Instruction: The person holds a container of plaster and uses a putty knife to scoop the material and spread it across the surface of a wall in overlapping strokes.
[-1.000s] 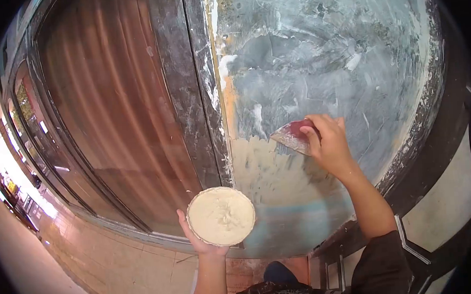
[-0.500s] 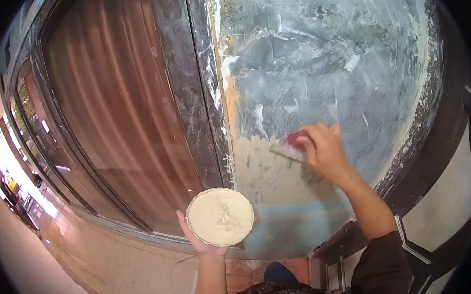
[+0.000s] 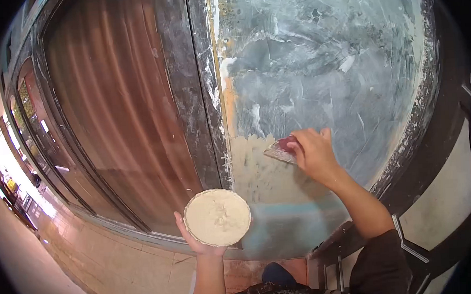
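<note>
My left hand [image 3: 198,241] supports a round tub of cream-coloured putty [image 3: 218,217] from below and the side; the thumb shows at the left rim and most fingers are hidden beneath. The putty is mostly smooth, with a rough dent near its middle. My right hand [image 3: 315,155] is closed round the dark red handle of a putty knife [image 3: 280,153]. Its wide blade lies at or very near the wall [image 3: 303,100], at the upper edge of a beige putty layer [image 3: 258,170]. Above that layer the wall is patchy grey-blue with white smears.
To the left stands a dark wooden frame [image 3: 192,96] beside a glass panel with a reddish-brown curtain [image 3: 108,101] behind it. A dark frame [image 3: 410,174] borders the wall on the right. Tiled floor [image 3: 140,271] lies below, and a bright opening shows at far left.
My right hand and the putty knife have shifted slightly left along the wall, with the blade tilted a little differently. The tub in my left hand stays in nearly the same place.
</note>
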Motion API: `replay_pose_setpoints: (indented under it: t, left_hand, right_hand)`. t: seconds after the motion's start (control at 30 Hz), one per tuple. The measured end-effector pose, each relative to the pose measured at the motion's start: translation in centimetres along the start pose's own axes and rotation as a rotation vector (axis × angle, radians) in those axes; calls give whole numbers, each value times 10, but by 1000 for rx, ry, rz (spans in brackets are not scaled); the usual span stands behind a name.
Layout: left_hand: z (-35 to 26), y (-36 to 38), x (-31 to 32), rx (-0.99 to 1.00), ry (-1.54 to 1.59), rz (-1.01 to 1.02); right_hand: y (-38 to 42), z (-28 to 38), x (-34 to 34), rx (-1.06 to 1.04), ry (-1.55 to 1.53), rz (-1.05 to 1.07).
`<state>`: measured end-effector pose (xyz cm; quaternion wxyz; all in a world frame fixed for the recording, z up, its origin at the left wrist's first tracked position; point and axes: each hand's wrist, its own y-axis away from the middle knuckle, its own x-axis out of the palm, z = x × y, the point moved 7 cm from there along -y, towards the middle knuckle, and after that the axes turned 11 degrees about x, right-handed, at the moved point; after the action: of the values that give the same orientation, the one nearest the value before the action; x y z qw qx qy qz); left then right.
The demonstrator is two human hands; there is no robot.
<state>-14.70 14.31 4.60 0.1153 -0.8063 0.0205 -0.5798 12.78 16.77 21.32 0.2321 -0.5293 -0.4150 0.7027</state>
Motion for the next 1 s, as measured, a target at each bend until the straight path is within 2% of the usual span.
replay_pose_setpoints:
  t: [0.07,0.13,0.27,0.33,0.4,0.47,0.6,0.67,0.7,0.77,0.87,0.93,1.0]
  left_hand:
    - [0,3,5,-17,5,16]
    - [1,4,7,-37,9,29]
    - [-3,5,9,10,-2,0]
    - [-4,8,17,7,18,46]
    - [-4,4,1,36,11,-10]
    - [-3,7,8,2,47,31]
    - [-1,6,-2,21,-4,-18]
    - [1,12,16,-49,28,143]
    - [1,11,13,-48,28,143]
    - [0,5,-12,8,22,-37]
    - [1,4,-17,13,50,-54]
    - [2,6,-12,-3,62,-44]
    - [2,11,-5,-19,73,-35]
  right_hand:
    - [-7,1,-2,1,0,-27]
    - [-20,-7,-17,82,-13,-146]
    - [-21,-12,-35,134,-105,-160]
    - [-7,-9,-30,88,-78,-130]
    - [5,-5,-13,36,0,25]
    - [9,-9,-5,17,6,16]
    - [-5,-21,-23,136,-61,-139]
    - [-3,-25,-28,181,-126,-183]
    - [1,-22,-24,145,-99,-145]
    - [10,-12,-15,85,-39,-51]
    - [16,-11,5,46,15,51]
    - [6,-13,0,48,22,15]
    - [-4,-20,-19,149,-53,-141]
